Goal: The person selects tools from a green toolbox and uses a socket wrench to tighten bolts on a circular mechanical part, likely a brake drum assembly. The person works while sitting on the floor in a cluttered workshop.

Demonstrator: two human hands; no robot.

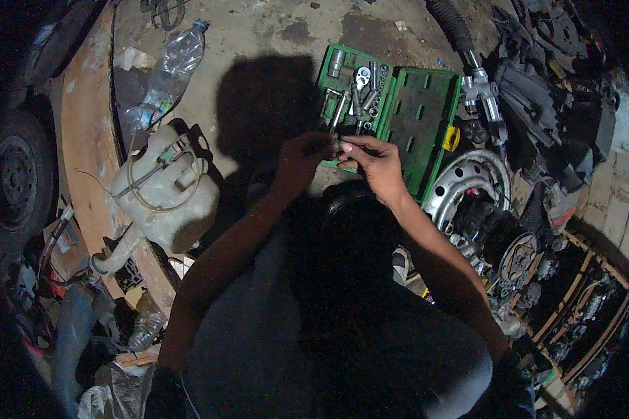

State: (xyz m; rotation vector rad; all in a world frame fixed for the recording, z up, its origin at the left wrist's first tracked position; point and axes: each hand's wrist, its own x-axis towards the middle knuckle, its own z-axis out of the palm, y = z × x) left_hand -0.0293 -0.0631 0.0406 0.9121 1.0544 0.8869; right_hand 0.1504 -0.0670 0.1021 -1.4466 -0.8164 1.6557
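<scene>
My left hand (302, 155) and my right hand (377, 166) meet over the lower edge of an open green plastic socket case (421, 119), their fingertips pinched together around a small item that I cannot make out. My left hand is in shade, my right one is lit. The case's upper left half holds a ratchet (362, 77), metal bars and several sockets (374, 112). Its lid lies open to the right, with a yellow latch (451, 138) at the side.
Left: a plastic bottle (175, 70), translucent tank (171, 227), wooden board (84, 140) and tire (14, 181). Right: a steel wheel rim (486, 160), dark pulley part (516, 255), metal tubular part (482, 98), black scrap parts (545, 105) and a rack of parts (587, 307).
</scene>
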